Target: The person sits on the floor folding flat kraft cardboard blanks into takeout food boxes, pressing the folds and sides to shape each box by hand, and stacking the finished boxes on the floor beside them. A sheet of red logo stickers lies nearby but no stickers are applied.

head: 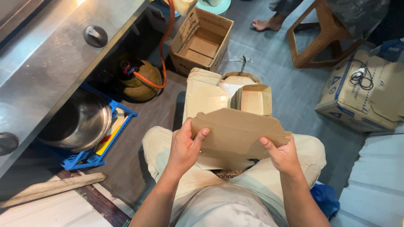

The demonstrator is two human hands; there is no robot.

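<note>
A flat brown cardboard box blank (237,132) is held over my lap by both hands. My left hand (185,147) grips its left edge, thumb on top. Its lower right edge is gripped by my right hand (283,155). Just beyond it on the floor stands a stack of folded brown paper boxes (252,98), the top one open, beside a pile of flat blanks (204,94).
An open cardboard carton (202,40) lies further away. To the left are a steel counter (54,50), a gas cylinder (141,77) with an orange hose and a metal pot (80,122) in a blue crate. At right sit another carton (362,94) and a wooden stool (324,35); a person's bare foot (267,23) shows behind.
</note>
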